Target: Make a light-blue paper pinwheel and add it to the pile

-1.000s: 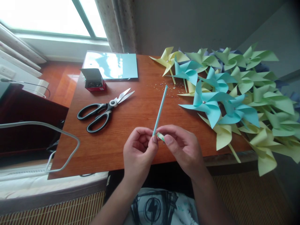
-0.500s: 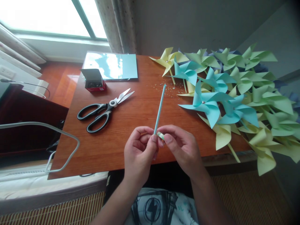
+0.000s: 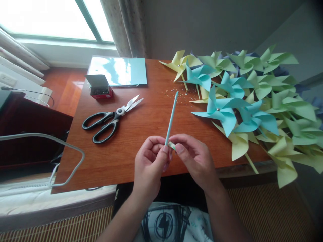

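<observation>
Reddish-brown wooden tabletop (image 3: 118,161) spreads beyond left hand (image 3: 150,161), which pinches slim pale-blue stick (image 3: 172,117) low, likely to steady it. Right hand (image 3: 196,156) grasps small green-and-white strip (image 3: 172,145) alongside.

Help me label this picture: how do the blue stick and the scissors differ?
The blue stick is held upright, leaning slightly, in the left hand; the scissors lie on the table. The blue stick is one plain rod; the scissors have two parted blades and looped handles. Both are longer than wide.
</observation>
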{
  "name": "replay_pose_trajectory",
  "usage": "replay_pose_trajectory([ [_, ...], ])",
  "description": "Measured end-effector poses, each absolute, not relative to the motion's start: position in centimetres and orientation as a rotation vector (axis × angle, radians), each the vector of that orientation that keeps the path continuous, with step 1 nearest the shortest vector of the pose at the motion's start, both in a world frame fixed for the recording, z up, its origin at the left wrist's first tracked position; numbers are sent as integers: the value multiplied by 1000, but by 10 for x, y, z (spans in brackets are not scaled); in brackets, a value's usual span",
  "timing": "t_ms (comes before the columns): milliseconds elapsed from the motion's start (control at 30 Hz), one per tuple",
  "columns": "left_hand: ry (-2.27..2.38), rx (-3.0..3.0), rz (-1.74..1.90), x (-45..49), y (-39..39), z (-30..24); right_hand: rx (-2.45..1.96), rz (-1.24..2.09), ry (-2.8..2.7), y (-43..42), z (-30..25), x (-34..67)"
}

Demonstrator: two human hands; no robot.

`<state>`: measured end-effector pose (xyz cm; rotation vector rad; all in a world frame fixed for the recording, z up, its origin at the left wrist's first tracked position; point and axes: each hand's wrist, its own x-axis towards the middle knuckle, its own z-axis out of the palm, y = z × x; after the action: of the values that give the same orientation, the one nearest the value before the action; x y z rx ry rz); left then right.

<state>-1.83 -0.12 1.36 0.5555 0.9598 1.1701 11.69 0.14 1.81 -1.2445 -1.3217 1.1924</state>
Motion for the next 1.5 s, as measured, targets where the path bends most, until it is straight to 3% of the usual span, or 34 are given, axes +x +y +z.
replay_pose_trajectory([
  [867,876,472,1130,-13,-2,21,-1275,1176,-1314,0,18,121],
  [1500,786,401,1005,-19,1,20,-1032,1552,-1120,9,7,125],
])
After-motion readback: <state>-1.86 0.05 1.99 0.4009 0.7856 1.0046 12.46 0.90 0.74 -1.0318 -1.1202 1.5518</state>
